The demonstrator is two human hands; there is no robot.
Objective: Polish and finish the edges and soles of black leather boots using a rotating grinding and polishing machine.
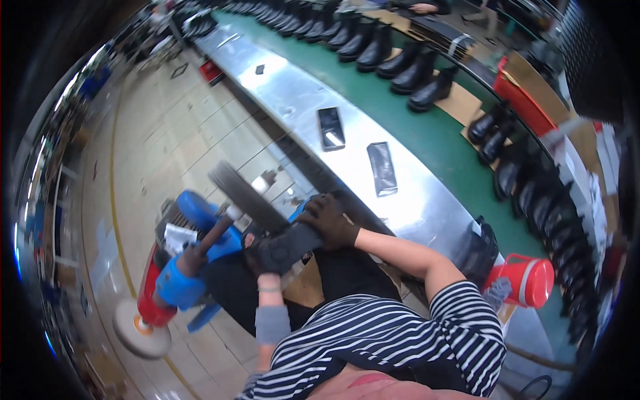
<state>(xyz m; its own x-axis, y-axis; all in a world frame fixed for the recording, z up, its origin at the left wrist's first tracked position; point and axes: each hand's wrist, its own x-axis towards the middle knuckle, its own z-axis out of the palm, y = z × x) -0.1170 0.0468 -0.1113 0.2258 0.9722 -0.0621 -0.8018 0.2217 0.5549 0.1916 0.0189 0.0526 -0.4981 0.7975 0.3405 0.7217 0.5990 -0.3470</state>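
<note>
A black boot (290,248) is held in front of my lap with its dark sole turned up. My right hand (331,223), in a dark glove, is closed over one end of it. At the other end my left hand (254,259), gloved too, grips the boot from the side; most of its fingers are hidden. Just beyond the boot stands a dark, motion-blurred wheel (243,193) of a blue and red buffing machine (180,283). The boot's far edge is close to this wheel; I cannot tell whether they touch.
A pale buffing wheel (141,328) sits on the machine's near end. Along a metal bench (287,97) lie a phone (331,129) and a black flat piece (382,169). Several black boots (432,90) line the green conveyor (373,87). A red bucket (523,280) stands right.
</note>
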